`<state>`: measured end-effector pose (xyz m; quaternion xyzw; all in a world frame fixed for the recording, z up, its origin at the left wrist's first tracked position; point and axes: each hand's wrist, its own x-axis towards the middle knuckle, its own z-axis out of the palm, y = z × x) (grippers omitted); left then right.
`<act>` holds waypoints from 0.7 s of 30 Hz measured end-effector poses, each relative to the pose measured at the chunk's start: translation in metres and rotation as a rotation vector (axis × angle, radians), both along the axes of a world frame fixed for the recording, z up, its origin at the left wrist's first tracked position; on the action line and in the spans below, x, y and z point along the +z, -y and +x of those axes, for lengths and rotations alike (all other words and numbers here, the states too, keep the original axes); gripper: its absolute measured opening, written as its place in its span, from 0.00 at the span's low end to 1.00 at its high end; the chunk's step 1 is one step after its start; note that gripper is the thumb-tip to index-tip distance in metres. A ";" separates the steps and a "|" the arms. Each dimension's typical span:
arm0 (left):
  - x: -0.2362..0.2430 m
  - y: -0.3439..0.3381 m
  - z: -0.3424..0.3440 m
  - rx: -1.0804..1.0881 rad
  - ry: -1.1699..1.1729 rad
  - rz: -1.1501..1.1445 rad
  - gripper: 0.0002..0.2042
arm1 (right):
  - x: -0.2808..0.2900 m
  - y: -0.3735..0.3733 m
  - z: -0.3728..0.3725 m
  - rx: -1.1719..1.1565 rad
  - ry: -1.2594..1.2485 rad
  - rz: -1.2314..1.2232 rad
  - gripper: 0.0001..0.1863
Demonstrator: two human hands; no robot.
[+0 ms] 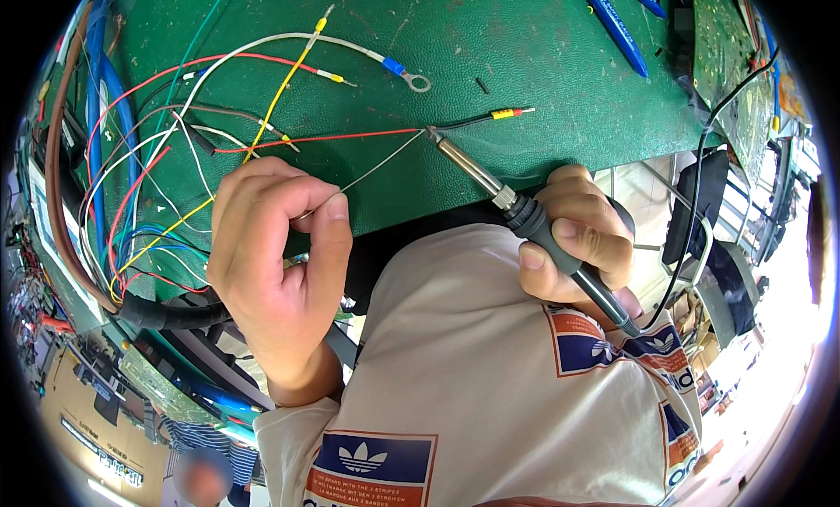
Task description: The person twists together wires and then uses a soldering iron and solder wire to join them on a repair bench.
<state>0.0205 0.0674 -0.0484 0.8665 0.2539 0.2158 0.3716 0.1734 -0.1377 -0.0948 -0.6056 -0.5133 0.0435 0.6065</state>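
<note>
Thin silvery solder wire (381, 164) in left-hand (276, 262) pinch grip, right hand (582, 236) clenched around slim black-handled soldering iron (525, 214)

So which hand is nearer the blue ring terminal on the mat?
Right. The right hand sits below-right of the blue ring terminal; the left hand lies farther below-left.

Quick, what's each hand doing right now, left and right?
Left hand: closed, pinching a thin solder wire between thumb and fingers.
Right hand: closed around the soldering iron, tip at the red wire.
</note>
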 end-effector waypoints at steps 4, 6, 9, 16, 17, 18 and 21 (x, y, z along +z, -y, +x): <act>0.000 -0.001 0.000 -0.009 0.005 0.006 0.07 | 0.001 -0.001 0.000 0.000 0.000 -0.004 0.24; 0.000 -0.001 0.000 -0.011 0.009 0.006 0.07 | 0.001 0.000 0.000 0.002 0.001 -0.007 0.24; -0.001 -0.002 0.001 -0.021 0.014 0.019 0.07 | 0.001 0.000 0.000 0.002 0.004 -0.009 0.24; 0.000 -0.001 0.002 -0.007 0.006 0.012 0.07 | 0.000 0.000 0.001 0.007 0.013 -0.006 0.24; -0.001 -0.001 0.002 -0.008 0.008 0.015 0.07 | 0.001 -0.001 0.001 0.011 0.014 -0.006 0.24; -0.001 -0.001 0.002 -0.010 0.010 0.017 0.07 | 0.001 -0.001 0.001 0.005 0.014 -0.003 0.24; 0.000 0.001 0.000 0.019 0.026 -0.059 0.07 | 0.000 -0.001 0.000 -0.008 0.014 0.004 0.24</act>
